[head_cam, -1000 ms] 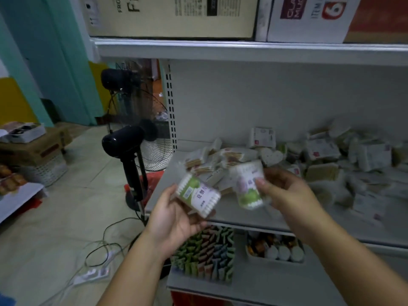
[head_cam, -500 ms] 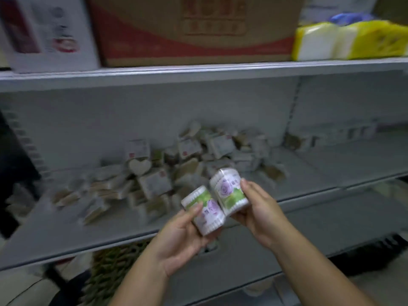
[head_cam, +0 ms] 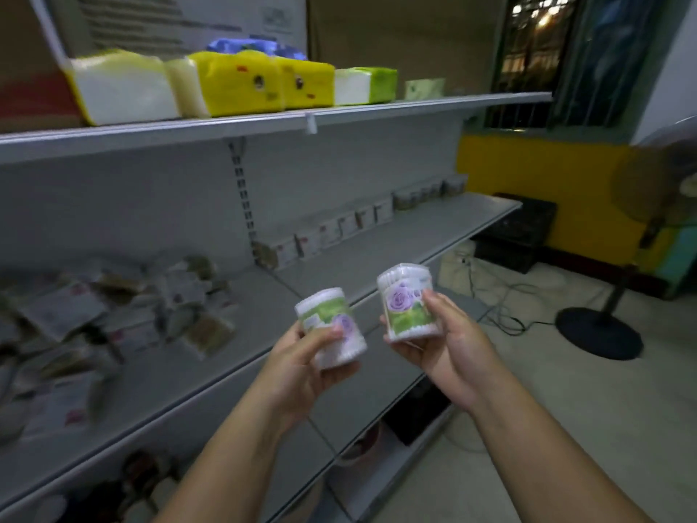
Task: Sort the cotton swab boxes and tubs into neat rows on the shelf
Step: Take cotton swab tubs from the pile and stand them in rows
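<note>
Left hand (head_cam: 301, 366) grip round tilted swab tub (head_cam: 332, 326); right hand (head_cam: 443, 347) grip round near-upright second tub (head_cam: 407, 307). Sorted row (head_cam: 350, 224) far right on shelf (head_cam: 396, 254); right hand nearer.

A left hand (head_cam: 301, 368) and a right hand (head_cam: 441, 345) are holding the left tub (head_cam: 332, 326) and the right tub (head_cam: 407, 307) side by side, apart, in front of the shelf (head_cam: 415, 239). On it, a jumbled pile (head_cam: 113, 318) is lying at left, and a box row (head_cam: 335, 232) is standing at the back right.
</note>
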